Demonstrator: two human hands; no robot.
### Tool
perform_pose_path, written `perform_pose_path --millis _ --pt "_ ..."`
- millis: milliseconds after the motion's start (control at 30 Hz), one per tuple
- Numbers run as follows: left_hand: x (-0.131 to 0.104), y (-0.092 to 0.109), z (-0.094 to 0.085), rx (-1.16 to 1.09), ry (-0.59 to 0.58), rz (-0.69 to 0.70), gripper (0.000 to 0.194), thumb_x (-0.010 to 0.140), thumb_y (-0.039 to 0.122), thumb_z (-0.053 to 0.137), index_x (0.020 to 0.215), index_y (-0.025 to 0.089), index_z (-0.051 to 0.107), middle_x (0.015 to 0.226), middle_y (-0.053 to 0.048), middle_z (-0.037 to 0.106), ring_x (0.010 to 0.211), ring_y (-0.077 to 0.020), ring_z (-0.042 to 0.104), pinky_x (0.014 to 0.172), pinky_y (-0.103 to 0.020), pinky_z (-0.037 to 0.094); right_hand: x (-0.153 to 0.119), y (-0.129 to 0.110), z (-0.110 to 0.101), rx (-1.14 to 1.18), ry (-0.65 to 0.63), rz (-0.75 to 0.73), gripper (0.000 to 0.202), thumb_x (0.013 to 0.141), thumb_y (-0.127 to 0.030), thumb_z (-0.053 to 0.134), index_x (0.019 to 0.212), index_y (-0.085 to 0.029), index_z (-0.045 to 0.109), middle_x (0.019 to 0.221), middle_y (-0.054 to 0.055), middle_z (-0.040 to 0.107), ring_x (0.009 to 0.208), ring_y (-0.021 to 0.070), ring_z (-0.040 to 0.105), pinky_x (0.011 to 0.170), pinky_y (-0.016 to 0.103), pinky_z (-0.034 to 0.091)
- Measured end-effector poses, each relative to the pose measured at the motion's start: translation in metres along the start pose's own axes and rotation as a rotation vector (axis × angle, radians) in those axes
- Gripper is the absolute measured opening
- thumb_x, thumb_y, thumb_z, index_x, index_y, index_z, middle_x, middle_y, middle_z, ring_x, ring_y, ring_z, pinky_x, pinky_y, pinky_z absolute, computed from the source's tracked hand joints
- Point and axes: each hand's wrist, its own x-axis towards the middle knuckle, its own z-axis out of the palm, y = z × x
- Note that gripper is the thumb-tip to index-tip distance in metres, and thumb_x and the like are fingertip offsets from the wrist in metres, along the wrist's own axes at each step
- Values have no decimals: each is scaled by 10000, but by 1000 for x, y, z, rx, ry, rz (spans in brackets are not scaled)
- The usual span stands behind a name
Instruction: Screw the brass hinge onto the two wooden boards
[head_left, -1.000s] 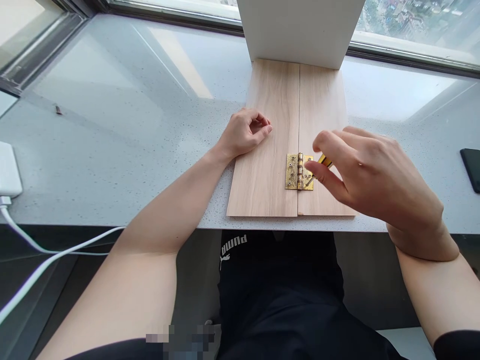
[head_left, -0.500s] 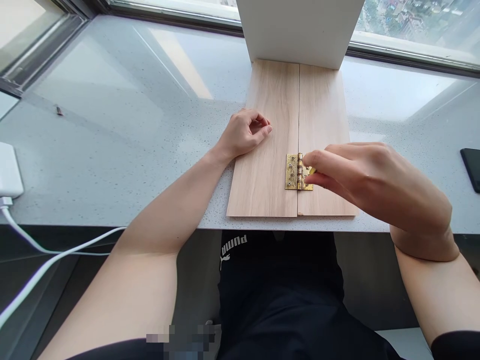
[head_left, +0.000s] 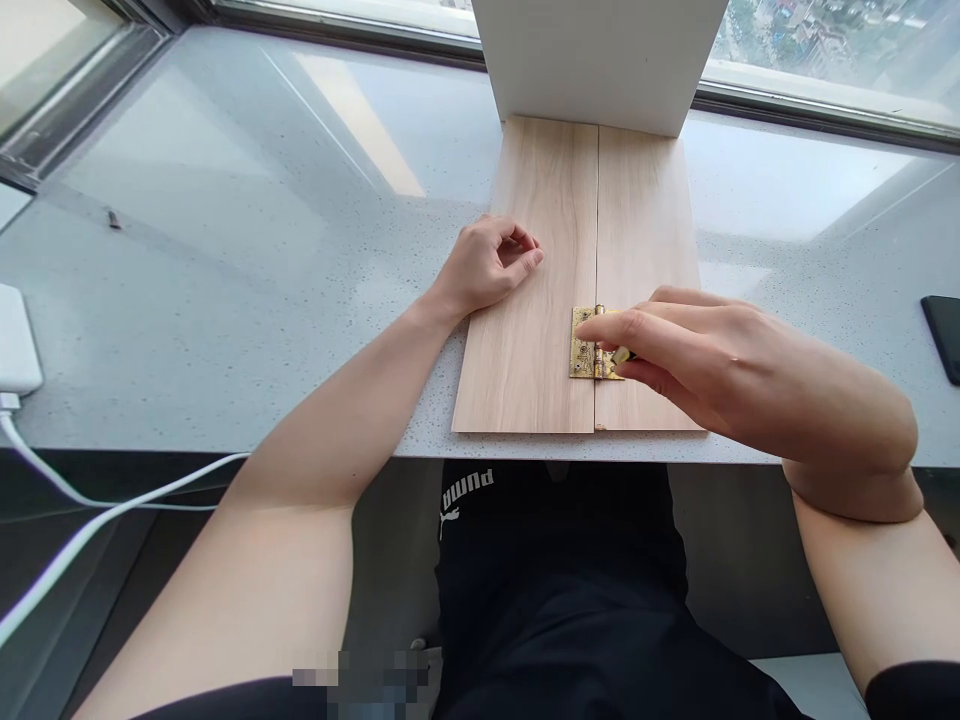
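Two pale wooden boards [head_left: 525, 370] lie side by side on the counter. A brass hinge [head_left: 583, 350] spans the seam between them close to the front edge. Over the hinge's right leaf is my right hand [head_left: 712, 350], its thumb and fingers closed round a small yellowish object [head_left: 621, 355], mostly hidden by the fingers; the index finger reaches out over the left leaf. My left hand [head_left: 495, 262] rests on the left board with its fingers curled and pressed together; whether anything is inside them is hidden.
A white panel [head_left: 600, 60] stands upright at the boards' far end, before the windows. On the speckled counter [head_left: 300, 250], a white charger [head_left: 16, 340] with a cable [head_left: 112, 515] sits far left and a dark phone [head_left: 943, 338] far right.
My right index finger has stretched out leftward across the hinge, and the yellowish object shows more between my fingers. My left hand has stayed in place.
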Motion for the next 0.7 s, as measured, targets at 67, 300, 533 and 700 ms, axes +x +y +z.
perform_pose_path --millis 67,300,533,700 --pt "0 1 0 -18 0 -2 130 1000 422 791 971 310 732 1167 -103 926 1211 -353 813 1065 -559 709 1 3 0 -3 0 -20 192 1307 -233 551 1371 -195 728 1089 84 810 922 231 701 819 384 513" --pt "1 -4 2 -2 10 1 111 1000 406 789 983 304 748 1162 -107 922 1208 -353 815 1066 -561 704 5 0 0 -195 59 106 264 1316 -308 590 1079 -218 663 761 -41 536 669 150 395 652 354 281" --pt "0 -2 1 -18 5 2 100 1011 380 801 994 297 748 1164 -105 918 1199 -338 816 1053 -532 707 12 -10 8 -301 98 122 225 1275 -212 503 1114 -218 659 925 52 680 819 210 529 686 356 329" --pt "0 -3 1 -15 -6 -22 106 1009 375 818 996 298 746 1176 -94 911 1247 -347 809 1111 -536 703 4 -5 7 -81 18 67 270 1269 -155 404 1325 -196 665 1013 69 711 900 234 605 763 369 436"
